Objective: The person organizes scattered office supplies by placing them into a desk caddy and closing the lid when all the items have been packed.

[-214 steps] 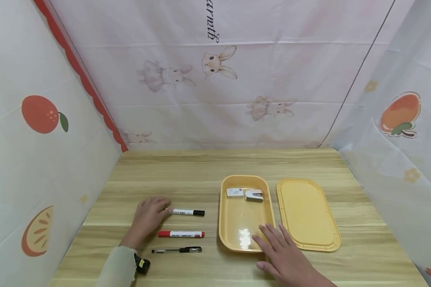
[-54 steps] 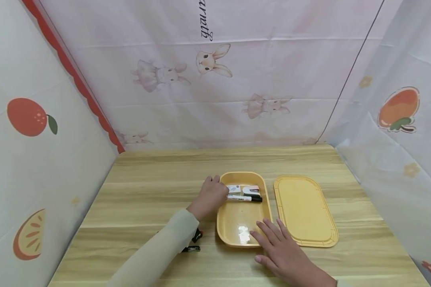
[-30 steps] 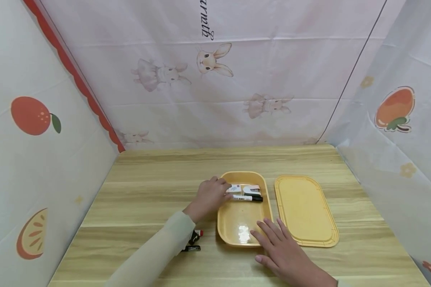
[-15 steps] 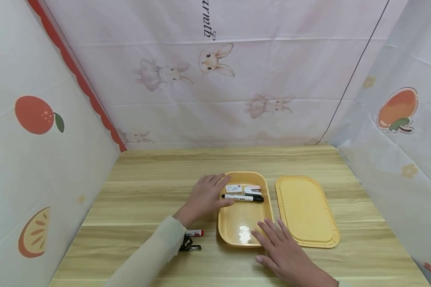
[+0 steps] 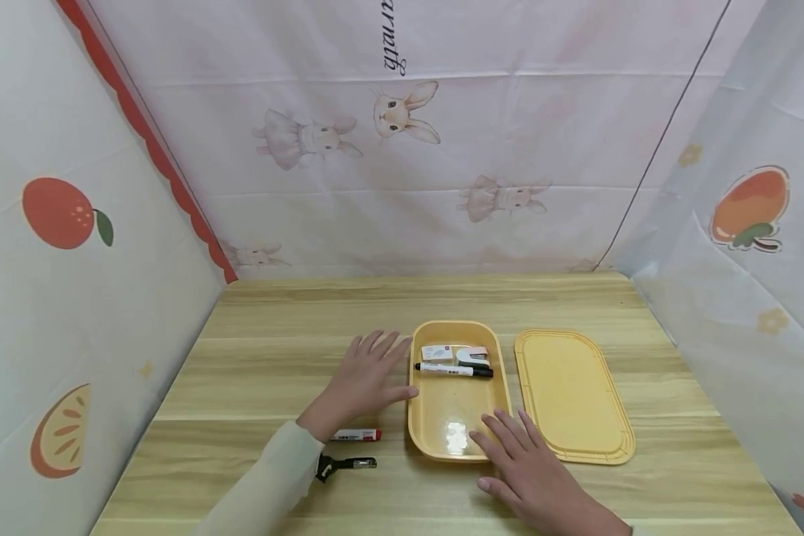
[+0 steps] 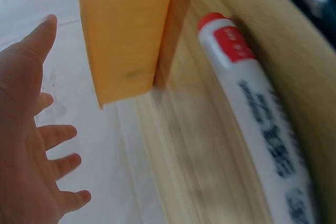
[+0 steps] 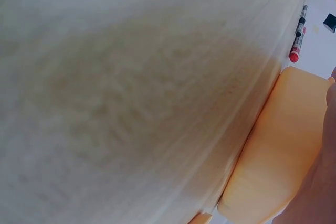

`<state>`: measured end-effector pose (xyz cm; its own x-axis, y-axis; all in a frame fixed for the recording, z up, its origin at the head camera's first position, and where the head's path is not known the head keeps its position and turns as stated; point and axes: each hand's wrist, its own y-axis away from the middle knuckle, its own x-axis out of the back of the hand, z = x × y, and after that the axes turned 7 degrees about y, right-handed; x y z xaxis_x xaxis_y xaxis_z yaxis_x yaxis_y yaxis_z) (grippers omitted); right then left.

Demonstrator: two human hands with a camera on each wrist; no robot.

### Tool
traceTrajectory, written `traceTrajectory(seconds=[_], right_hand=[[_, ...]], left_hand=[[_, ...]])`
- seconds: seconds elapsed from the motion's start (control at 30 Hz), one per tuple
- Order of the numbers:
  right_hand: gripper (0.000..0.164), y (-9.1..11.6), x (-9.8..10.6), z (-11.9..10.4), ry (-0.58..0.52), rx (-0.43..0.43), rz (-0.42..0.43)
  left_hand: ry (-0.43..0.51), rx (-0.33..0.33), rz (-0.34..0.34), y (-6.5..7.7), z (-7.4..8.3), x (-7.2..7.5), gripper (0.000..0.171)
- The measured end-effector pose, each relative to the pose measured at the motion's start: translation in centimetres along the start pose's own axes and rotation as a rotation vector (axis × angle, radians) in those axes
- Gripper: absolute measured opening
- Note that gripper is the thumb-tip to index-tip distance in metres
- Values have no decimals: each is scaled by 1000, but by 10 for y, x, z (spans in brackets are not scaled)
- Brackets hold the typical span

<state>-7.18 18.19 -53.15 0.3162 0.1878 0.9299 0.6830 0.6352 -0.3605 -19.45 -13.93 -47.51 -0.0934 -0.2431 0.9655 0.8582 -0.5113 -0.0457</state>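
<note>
With fingers spread and nothing held, my left hand point(image 5: 363, 378) hovers at the left rim of the yellow box point(image 5: 413, 432). In the left wrist view that hand point(image 6: 23, 129) is apart from the box wall point(image 6: 126, 35). My right hand point(image 5: 525, 469) rests with straight fingers at the box's near right corner. Inside the box lie a black-capped white marker point(image 5: 452, 369), a small white box point(image 5: 437, 353) and a white, rounded small object point(image 5: 472, 356), perhaps a sharpener. A red marker point(image 5: 358, 435) and a black pen point(image 5: 362, 463) lie left of the box, partly hidden by my left arm.
A yellow lid point(image 5: 572, 394) lies flat on the wooden table point(image 5: 295, 313) to the right of the box. Printed cloth walls point(image 5: 348, 223) enclose the table's back and sides.
The black-capped marker has gone from the table into the box. My left hand has let go of it, spread its fingers and drawn back left. My right hand has stayed put.
</note>
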Motion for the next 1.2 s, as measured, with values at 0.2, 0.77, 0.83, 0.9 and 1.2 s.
traceTrajectory(seconds=[0.2, 0.77, 0.83, 0.9, 1.2], right_hand=[[62, 1, -2, 0, -5, 3, -2], [62, -1, 2, -1, -2, 8, 5], [61, -1, 3, -1, -4, 9, 7], [61, -1, 3, -1, -4, 9, 8], [61, -1, 3, -2, -17, -6, -13]], left_hand=[[20, 25, 46, 19, -13, 3, 89], [75, 64, 149, 72, -50, -3, 74], [75, 69, 150, 78, -55, -6, 73], [80, 81, 145, 85, -60, -8, 73], [144, 159, 131, 109, -69, -12, 52]])
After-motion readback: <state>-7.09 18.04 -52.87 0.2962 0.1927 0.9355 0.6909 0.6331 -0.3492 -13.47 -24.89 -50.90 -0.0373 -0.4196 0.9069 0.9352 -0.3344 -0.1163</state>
